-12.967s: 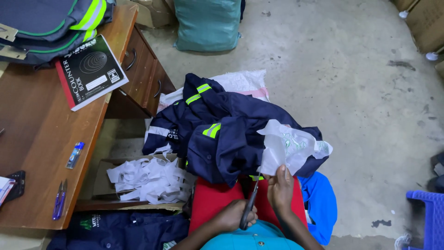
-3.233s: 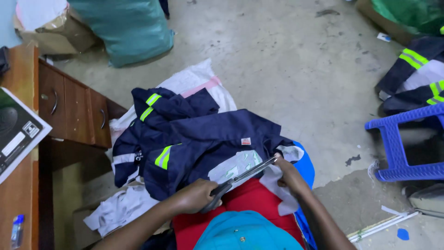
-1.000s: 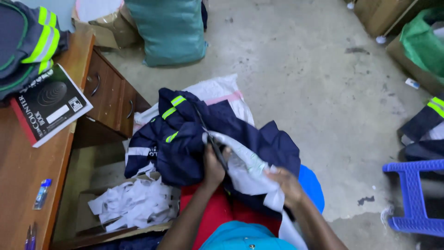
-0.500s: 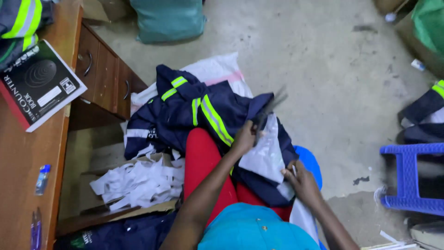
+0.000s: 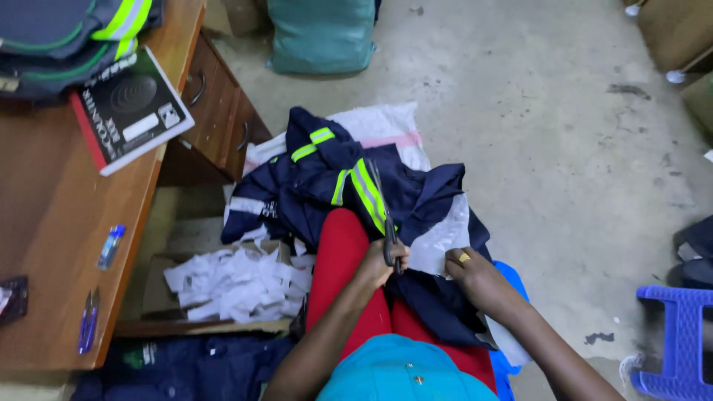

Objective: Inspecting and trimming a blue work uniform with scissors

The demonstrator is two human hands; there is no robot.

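A navy work garment (image 5: 319, 193) with yellow-green reflective stripes lies bunched over my red-trousered lap and the floor. My left hand (image 5: 380, 265) grips a pair of dark scissors (image 5: 382, 215), blades pointing up and away along the fabric. My right hand (image 5: 470, 270), with a ring on one finger, pinches a white fabric piece (image 5: 442, 239) at the garment's edge, just right of the scissors.
A wooden desk (image 5: 52, 215) stands at left with a black book (image 5: 130, 108), folded garments (image 5: 67, 30), pens. A cardboard box of white scraps (image 5: 238, 281) sits beside my leg. A green sack (image 5: 321, 33) is at top, a blue plastic stool (image 5: 679, 334) at right.
My left hand has come down from a raised position, bringing the scissors against the garment. My right hand has moved up to the white fabric piece. The view shifted slightly.
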